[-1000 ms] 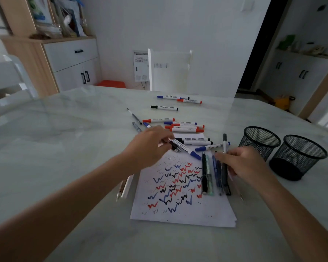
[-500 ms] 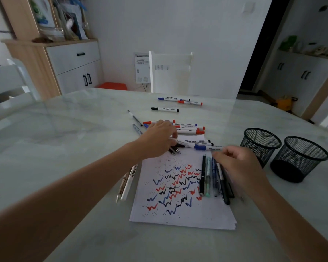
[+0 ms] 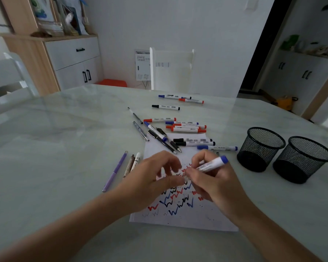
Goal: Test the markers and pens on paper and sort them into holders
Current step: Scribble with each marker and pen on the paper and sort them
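Presently, head view, one entry per item.

Table (image 3: 64, 148): pale marbled top. We see its far edge curving past a white chair (image 3: 171, 69); the widest run of surface lies left of the purple pen (image 3: 115, 171).

Paper (image 3: 178, 218): flat at centre, near edge and right corner showing below the wrists. It is covered in red, blue and black zigzag scribbles; we read no words.

Right hand (image 3: 218, 182): fingers curled round a blue-capped marker (image 3: 212, 164), held above the paper, blue end tilted up towards the holders. We cannot read the barrel print.

Left hand (image 3: 153, 180): over the paper, fingers bent towards the marker's lower end. Motion blur hides the contact, so we cannot tell whether it pinches anything.

Left mesh holder (image 3: 257, 154) and right mesh holder (image 3: 301, 167): black, upright, right of the paper, side by side. We cannot tell whether they touch.

Loose markers (image 3: 186, 127): red, blue and black caps, lying beyond the paper's far edge, with a further group (image 3: 178, 98) near the chair. Labels too small to read.

Wall sheet (image 3: 142, 67): printed, illegible.
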